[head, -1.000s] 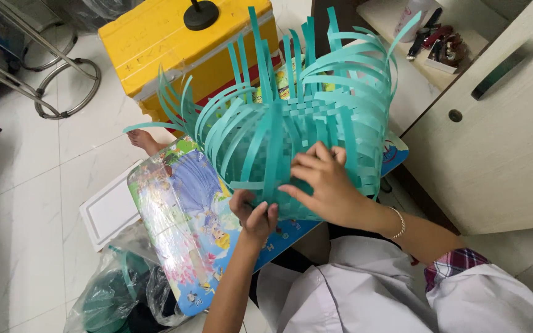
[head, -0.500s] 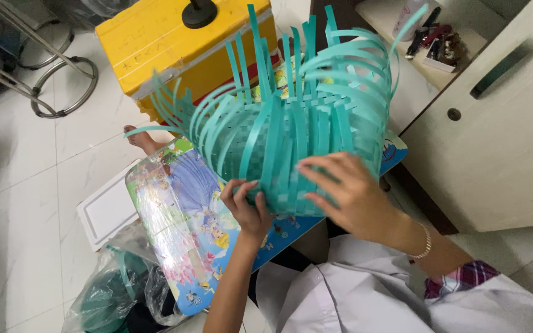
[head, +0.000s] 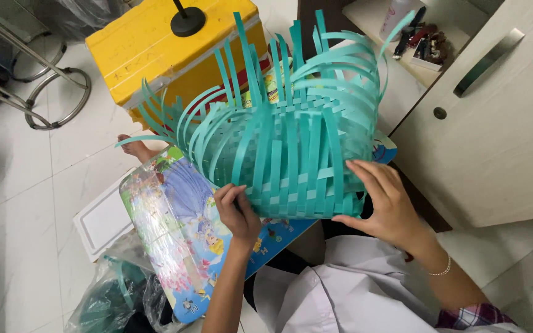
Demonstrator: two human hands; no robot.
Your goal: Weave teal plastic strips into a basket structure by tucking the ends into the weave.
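A half-woven basket (head: 291, 154) of teal plastic strips rests on its side over my lap, its loose strip ends fanning up and to the left. My left hand (head: 237, 211) pinches the lower left edge of the woven part. My right hand (head: 385, 203) lies spread against the basket's right side, fingers pressing the weave. Under the basket lies a colourful cartoon-printed board (head: 180, 240).
A yellow box (head: 155, 49) with a black round stand on top sits behind the basket. A pale cabinet (head: 495, 123) with a handle is at right. A plastic bag (head: 112, 302) with teal strips lies lower left, beside a white tray (head: 103, 219) and metal chair legs (head: 44, 92).
The basket has turned and shifted right. My right hand slid from the middle of the weave to its right side; my left hand moved up onto the lower left edge.
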